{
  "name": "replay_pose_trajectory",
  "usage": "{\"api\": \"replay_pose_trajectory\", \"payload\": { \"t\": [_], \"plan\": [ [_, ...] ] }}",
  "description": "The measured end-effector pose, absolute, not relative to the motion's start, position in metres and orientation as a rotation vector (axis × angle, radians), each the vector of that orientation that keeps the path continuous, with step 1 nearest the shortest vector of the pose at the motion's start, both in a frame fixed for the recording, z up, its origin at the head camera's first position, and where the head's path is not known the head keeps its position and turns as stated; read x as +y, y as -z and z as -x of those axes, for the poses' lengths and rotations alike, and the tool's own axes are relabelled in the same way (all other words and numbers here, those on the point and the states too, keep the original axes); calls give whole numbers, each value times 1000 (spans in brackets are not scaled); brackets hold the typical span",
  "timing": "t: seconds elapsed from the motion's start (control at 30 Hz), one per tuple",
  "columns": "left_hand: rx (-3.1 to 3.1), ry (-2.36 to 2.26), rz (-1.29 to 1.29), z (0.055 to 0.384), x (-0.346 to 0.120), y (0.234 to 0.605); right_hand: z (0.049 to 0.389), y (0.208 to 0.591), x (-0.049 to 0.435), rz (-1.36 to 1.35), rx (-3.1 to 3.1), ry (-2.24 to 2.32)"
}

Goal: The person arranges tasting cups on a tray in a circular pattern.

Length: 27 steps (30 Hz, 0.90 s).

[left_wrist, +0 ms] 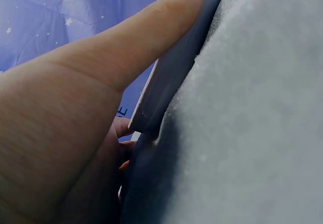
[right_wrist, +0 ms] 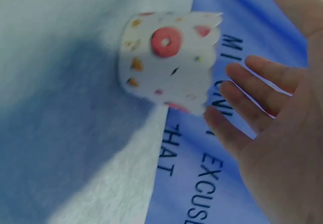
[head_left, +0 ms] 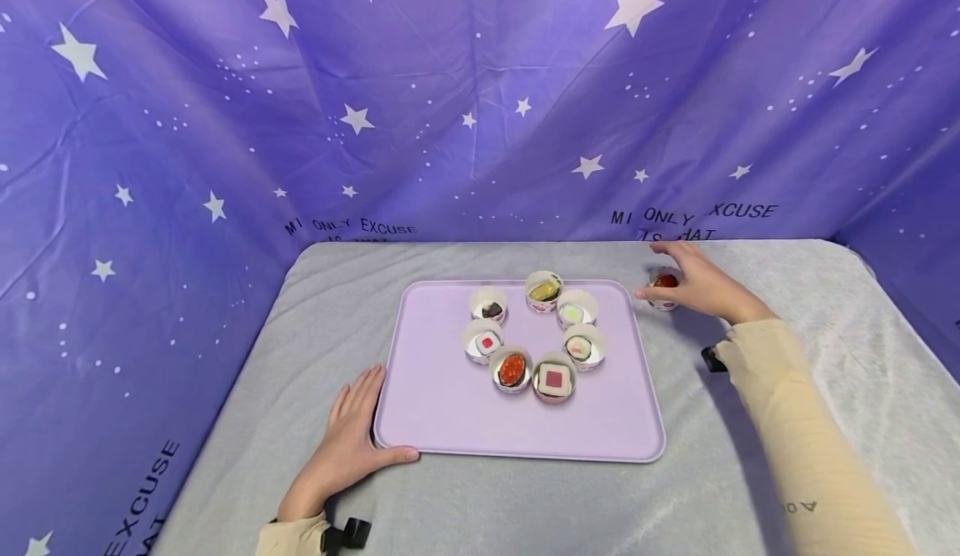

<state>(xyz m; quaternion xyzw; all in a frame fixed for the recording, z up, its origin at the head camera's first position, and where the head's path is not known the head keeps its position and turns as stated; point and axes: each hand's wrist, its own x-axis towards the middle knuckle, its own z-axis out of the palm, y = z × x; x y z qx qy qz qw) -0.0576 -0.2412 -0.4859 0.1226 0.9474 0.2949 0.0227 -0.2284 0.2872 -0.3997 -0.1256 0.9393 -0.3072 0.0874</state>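
My left hand (head_left: pixel 348 439) lies at the front left corner of a lilac tray (head_left: pixel 442 410), fingers straight along its left side and thumb on the front edge. In the left wrist view the thumb (left_wrist: pixel 146 37) touches the tray's rim. My right hand (head_left: pixel 705 285) hovers with spread fingers about a paper baking cup (head_left: pixel 663 304), right of the tray, that holds a red-topped sushi piece. A gap shows between the fingers and this printed cup (right_wrist: pixel 171 62) in the right wrist view. Several more cups stand in a ring on the tray, including one with orange-red topping (head_left: pixel 512 370).
A grey cloth (head_left: pixel 480 506) covers the table. Behind it and at the left hangs a purple star-patterned curtain (head_left: pixel 420 122). The rearmost paper cup (head_left: pixel 543 291) is by the tray's back rim.
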Motion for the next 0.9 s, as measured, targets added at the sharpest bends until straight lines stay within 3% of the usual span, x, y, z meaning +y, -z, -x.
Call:
{"api": "replay_pose_trajectory", "payload": {
  "t": [0.9],
  "plan": [
    [2930, -912, -368, 58, -241, 486, 227, 430, 314, 408, 2808, 908]
  ]
}}
